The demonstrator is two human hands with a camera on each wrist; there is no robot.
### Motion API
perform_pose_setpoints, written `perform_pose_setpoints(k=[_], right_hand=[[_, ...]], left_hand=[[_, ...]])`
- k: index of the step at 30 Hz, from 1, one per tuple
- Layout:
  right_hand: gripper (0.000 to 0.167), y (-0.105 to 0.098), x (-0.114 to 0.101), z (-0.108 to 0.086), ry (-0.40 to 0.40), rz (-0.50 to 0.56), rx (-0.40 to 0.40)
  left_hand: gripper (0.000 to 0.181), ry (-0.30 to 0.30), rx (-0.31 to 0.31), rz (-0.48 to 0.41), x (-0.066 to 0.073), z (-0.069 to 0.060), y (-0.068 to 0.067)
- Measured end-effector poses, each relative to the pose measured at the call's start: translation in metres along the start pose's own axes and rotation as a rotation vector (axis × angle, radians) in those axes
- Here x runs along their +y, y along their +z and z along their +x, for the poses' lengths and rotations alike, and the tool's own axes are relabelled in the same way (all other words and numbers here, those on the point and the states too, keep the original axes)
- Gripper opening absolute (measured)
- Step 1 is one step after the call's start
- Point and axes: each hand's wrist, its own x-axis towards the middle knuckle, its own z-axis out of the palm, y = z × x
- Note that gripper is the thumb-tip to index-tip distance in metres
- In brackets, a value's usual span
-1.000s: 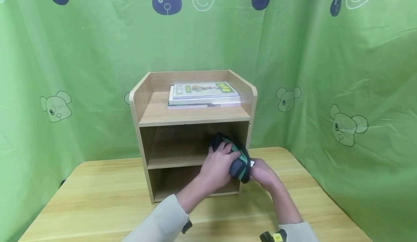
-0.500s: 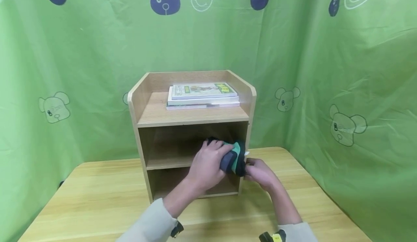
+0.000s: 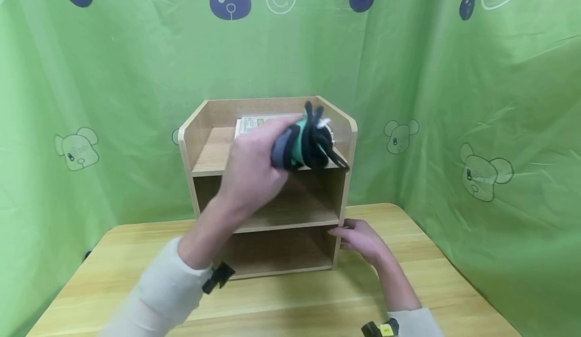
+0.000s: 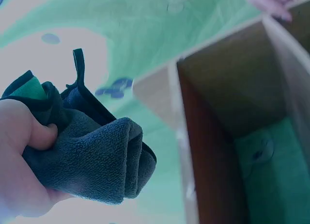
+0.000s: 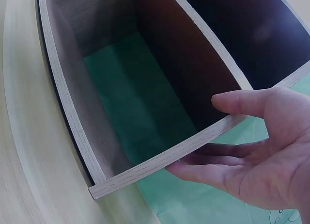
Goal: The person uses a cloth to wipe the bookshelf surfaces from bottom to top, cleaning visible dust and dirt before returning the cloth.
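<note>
My left hand [image 3: 254, 165] grips a folded, dark grey cloth [image 4: 92, 156] with green parts, black edging and a hanging loop. In the head view the cloth is bunched in front of the top of the small wooden shelf [image 3: 272, 168], partly hiding the books there. In the left wrist view the thumb presses on the cloth; most fingers are hidden behind it. My right hand [image 3: 363, 241] holds the shelf's right side panel [image 5: 169, 153], thumb on the inner side and fingers along the outer side, near the middle board.
A stack of books [image 3: 247, 123] lies on the shelf's top. The shelf stands on a light wooden table [image 3: 136, 271], with two open compartments facing me. A green patterned curtain [image 3: 136, 64] hangs behind and to the sides.
My left hand has lifted the cloth up and out from the middle compartment to the height of the top board. The right hand stays at the side panel, its thumb now showing inside.
</note>
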Motion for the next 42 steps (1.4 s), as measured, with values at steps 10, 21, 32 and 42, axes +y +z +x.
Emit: perform_pose_setpoints(k=[10, 21, 32, 42], right_hand=[[0.069, 0.000, 0.000, -0.001, -0.004, -0.029, 0.006], [0.071, -0.001, -0.001, -0.004, 0.004, -0.052, 0.008], [0.070, 0.000, -0.002, -0.004, 0.007, -0.056, 0.009], [0.072, 0.001, -0.004, -0.005, -0.004, -0.074, -0.013]], left_hand=[[0.055, -0.062, 0.035, 0.386, -0.044, 0.012, -0.032], [0.059, -0.262, -0.297, 0.523, -0.073, -0.014, -0.029], [0.075, -0.314, -0.439, 0.513, -0.080, -0.028, -0.029], [0.078, -0.307, -0.358, 0.505, -0.080, -0.036, -0.023]])
